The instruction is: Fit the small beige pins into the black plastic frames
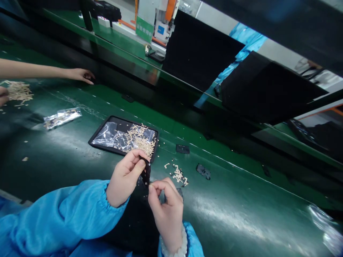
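Note:
Between the fingers and thumb of my left hand (pixel 128 175) is a small black plastic part (pixel 145 173), tilted upright. My right hand (pixel 167 205) is pinched at the part's lower end; whatever tiny piece it holds is too small to make out. Just beyond my hands lies a black tray (pixel 107 145) with clear plastic bags (pixel 107 134) and a heap of small beige strips (pixel 143 141). To the right of my right hand sits a loose pile of beige and black pieces (pixel 179 175). Another dark part shows partly behind my right hand.
Flat black parts (pixel 203 171) lie on the green work surface (pixel 241 207), one more (pixel 182 149) near its raised line. At left, a bag of pieces (pixel 63 117) lies below another person's reaching hand (pixel 80 75), with a strip pile (pixel 20 92) nearby. Dark panels (pixel 200 50) stand across the back.

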`<state>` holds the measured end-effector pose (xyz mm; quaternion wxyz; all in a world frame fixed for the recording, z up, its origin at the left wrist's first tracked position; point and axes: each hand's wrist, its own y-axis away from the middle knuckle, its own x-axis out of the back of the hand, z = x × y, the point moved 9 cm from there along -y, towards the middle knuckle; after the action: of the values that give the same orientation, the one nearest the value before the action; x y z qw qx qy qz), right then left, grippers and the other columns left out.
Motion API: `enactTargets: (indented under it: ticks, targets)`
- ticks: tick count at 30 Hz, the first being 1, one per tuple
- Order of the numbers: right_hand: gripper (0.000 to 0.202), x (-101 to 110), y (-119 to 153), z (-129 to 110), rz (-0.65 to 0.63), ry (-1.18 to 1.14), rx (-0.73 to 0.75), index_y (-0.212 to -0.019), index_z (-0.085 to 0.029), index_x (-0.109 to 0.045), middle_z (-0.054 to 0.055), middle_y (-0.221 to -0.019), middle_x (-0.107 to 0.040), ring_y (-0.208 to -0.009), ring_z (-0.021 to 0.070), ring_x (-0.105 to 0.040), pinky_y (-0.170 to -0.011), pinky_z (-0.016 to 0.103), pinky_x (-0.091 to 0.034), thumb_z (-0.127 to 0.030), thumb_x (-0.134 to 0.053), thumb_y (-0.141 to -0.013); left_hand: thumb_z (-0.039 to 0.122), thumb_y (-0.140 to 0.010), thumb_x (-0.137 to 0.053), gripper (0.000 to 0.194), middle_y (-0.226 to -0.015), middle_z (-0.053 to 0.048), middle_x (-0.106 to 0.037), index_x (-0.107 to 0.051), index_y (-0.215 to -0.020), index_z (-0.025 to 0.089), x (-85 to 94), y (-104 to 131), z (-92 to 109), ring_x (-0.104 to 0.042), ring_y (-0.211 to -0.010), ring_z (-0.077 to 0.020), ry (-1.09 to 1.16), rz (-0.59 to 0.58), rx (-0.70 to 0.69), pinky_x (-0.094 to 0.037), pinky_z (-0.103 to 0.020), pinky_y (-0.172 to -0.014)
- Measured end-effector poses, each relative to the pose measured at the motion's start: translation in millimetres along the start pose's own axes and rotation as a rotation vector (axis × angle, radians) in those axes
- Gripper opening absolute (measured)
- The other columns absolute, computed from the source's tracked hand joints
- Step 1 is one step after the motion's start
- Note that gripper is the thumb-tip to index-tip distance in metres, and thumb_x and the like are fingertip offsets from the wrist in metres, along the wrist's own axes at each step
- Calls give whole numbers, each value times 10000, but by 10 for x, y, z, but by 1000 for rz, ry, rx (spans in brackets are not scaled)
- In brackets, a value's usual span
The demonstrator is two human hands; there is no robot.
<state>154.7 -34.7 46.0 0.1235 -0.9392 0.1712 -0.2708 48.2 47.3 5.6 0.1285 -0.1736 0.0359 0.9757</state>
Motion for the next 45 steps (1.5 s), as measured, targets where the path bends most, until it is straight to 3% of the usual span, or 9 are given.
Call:
enactTargets:
  ticks: [14,29,31,34,38,42,45]
  targets:
    - [127,69,6,-66,51,23,68,-761,-192,-574,-21,-642,-529,-586,94,-517,-543,195,-424,-101,-532,-839,335,-757,-656,223,-724,17,-572,-526,-860,187,54,-16,-53,-506,-631,-100,107,120,108,-410,-201,-586]
    - [261,-37,169,-416,74,609,448,-1025,-151,-592,51,-647,-638,-588,175,-558,-554,321,-411,-33,-585,-793,272,-754,-667,147,-714,1,-641,-600,-844,177,156,4,64,-571,-641,-108,-11,202,-33,-464,-201,-609]
    - [275,-58,170,-415,8,586,460,-1043,-145,-597,55,-660,-647,-593,177,-562,-551,323,-413,-34,-587,-791,282,-715,-704,204,-661,11,-632,-600,-849,168,169,-51,27,-563,-596,-99,45,213,29,-453,-187,-559]
    - [239,-11,93,-309,-126,337,379,-1012,-182,-617,44,-702,-645,-626,167,-575,-575,313,-451,-65,-576,-808,290,-632,-767,323,-573,23,-606,-602,-866,143,131,-131,-128,-542,-509,-92,199,192,235,-424,-174,-462]
    - [273,213,-135,-72,-62,63,207,-1050,-227,-626,68,-883,-639,-825,173,-616,-706,314,-517,-79,-499,-859,169,-607,-775,292,-594,9,-635,-624,-854,130,44,-128,-319,-557,-485,-91,349,182,477,-462,-183,-452]
    - [289,117,-271,-53,-158,43,276,-1072,-257,-644,91,-1135,-598,-999,194,-591,-795,336,-521,-109,-528,-853,67,-652,-713,159,-641,-14,-659,-651,-788,121,-73,-33,-494,-594,-528,-97,402,137,643,-482,-182,-489]
    - [180,14,-287,-72,-225,-13,307,-934,-241,-680,75,-1048,-637,-939,188,-607,-780,335,-522,-133,-578,-832,90,-665,-714,145,-628,-12,-639,-645,-789,116,-121,54,-634,-577,-518,-88,355,91,732,-447,-169,-469]
